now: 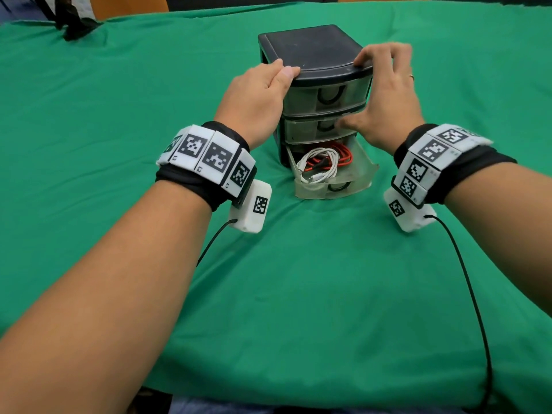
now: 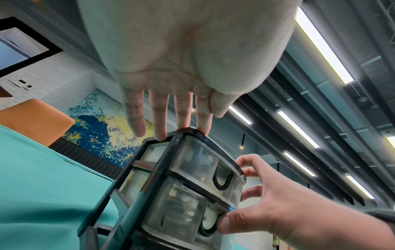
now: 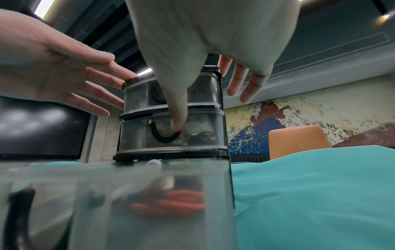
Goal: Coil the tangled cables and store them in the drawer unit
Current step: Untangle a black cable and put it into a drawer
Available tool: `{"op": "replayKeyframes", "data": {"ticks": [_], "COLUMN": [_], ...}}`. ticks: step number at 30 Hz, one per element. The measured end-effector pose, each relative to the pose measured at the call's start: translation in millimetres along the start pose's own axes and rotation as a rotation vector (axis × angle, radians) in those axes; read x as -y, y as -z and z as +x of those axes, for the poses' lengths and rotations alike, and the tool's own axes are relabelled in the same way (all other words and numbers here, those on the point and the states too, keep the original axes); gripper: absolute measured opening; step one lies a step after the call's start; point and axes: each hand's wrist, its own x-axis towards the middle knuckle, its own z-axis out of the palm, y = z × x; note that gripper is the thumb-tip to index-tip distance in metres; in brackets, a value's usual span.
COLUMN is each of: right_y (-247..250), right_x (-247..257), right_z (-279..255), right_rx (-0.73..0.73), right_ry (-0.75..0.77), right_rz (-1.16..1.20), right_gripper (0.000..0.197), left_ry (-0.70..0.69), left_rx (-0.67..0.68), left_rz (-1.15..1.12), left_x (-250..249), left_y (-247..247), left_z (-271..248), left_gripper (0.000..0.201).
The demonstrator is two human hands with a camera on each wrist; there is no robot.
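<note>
no words, brand names or numbers can be read in any view. the only signs are black-and-white square code markers on the white blocks of the left wristband (image 1: 206, 158) and the right wristband (image 1: 430, 158), and one each on the small white units hanging below them (image 1: 260, 204) (image 1: 397, 208); tiny characters sit at the corners of some blocks, too small to make out. the drawer unit (image 1: 313, 52) shows no label.

The drawer unit (image 1: 313, 52) has a black, slightly glossy plastic frame and cloudy translucent plastic drawers (image 1: 325, 95), standing on a matt, wrinkled green cloth (image 1: 298, 279), with smooth white (image 1: 313, 162) and red (image 1: 343, 156) cables inside.
</note>
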Motion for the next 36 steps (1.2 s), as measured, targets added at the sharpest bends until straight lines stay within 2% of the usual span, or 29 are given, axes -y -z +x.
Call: {"op": "replayKeyframes", "data": {"ticks": [6,13,15,18,21,24,31,36], "right_y": [-1,11,16,26,31,31,27,23], "right_x": [5,-5,-7,-10,-19,-28,-26,-25], "right_z": [2,-11,-20,-34,-43,-47,-40,-32], "right_rx": [0.006,0.13,0.208,0.41,0.568,0.704,0.688,0.706], "right_ry": [-0.02,0.003,-0.046,-0.172,-0.233,-0.248,-0.234,-0.266], "right_rz": [-0.045,0.124,0.216,0.356,0.355,0.339,0.22,0.174], "right_gripper": [0.081,0.092,0.099,0.119,0.14,0.146,0.135,0.136], "left_ry": [0.003,0.012,0.012,0.015,0.013,0.013,0.009,0.004], "left_rx": [0.004,0.008,0.008,0.006,0.009,0.007,0.011,0.007], "left_rz": [0.002,-0.006,-0.008,-0.004,-0.002,0.0,0.016,0.012], "left_x": [1,2,2,2,1,1,-2,-2], "left_y": [-1,-2,-2,-2,-1,-1,0,0], "left_z": [0,1,1,1,1,1,0,0], "left_gripper": [0.043,0.043,0.043,0.043,0.043,0.043,0.043,0.043]}}
